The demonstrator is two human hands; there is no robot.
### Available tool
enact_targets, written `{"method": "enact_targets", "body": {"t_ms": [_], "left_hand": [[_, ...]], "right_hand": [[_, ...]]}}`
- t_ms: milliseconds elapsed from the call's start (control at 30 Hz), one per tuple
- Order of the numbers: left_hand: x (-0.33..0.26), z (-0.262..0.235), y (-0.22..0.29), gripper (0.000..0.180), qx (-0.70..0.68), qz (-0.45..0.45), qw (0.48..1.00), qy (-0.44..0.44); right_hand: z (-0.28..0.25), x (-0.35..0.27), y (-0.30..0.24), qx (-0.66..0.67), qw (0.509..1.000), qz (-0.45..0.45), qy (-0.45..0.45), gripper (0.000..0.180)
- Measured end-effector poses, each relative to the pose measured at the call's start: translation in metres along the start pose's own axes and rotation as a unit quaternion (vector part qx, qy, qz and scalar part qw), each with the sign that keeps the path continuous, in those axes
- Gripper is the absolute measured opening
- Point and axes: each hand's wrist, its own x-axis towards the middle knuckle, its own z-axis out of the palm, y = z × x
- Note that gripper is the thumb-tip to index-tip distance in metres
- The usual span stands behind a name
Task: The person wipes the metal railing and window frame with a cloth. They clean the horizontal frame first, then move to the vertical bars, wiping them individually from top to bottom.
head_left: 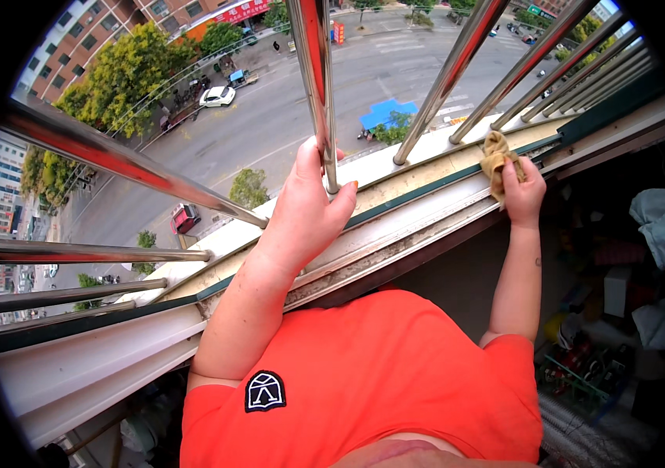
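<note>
My left hand [310, 201] is closed around an upright shiny metal bar [315, 74] near its foot, with the thumb on the near side and most fingers hidden behind it. Further right, my right hand [526, 193] grips a crumpled tan rag [494, 160]. The rag lies bunched against the window sill [385, 186], by the dark green strip along it. Both arms reach out over the white window track [410, 228], which looks dirty in its grooves.
More metal bars [445, 86] line the sill's outer edge on both sides. Far below, beyond them, a street [270, 101] has a white car [218, 96] and trees. Indoors at the right, piled household things and a pale cloth [664, 222] sit in shadow.
</note>
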Motion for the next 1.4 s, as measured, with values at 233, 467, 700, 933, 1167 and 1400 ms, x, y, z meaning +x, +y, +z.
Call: {"method": "enact_targets", "body": {"t_ms": [233,467,700,933,1167,1400], "left_hand": [[0.001,-0.001,-0.001,0.054,0.012,0.005,1.000,0.010],[0.002,0.001,-0.004,0.056,0.014,-0.004,1.000,0.010],[0.001,0.000,-0.003,0.056,0.001,0.009,1.000,0.008],[-0.001,0.001,-0.006,0.057,0.000,0.010,1.000,0.006],[0.000,-0.001,-0.003,0.056,0.016,0.003,1.000,0.008],[0.003,0.002,-0.002,0.053,0.009,0.007,1.000,0.004]], "right_hand": [[0.003,0.014,0.012,-0.049,0.997,0.039,0.045,0.028],[0.047,-0.049,-0.111,-0.035,0.988,-0.148,-0.029,0.026],[0.072,-0.084,-0.179,0.064,0.958,-0.237,-0.147,0.022],[0.045,-0.049,-0.108,0.018,0.976,-0.209,-0.066,0.017],[0.001,0.015,0.007,0.024,0.999,0.045,-0.004,0.021],[0.019,-0.016,-0.035,-0.087,0.996,0.003,0.018,0.025]]}}
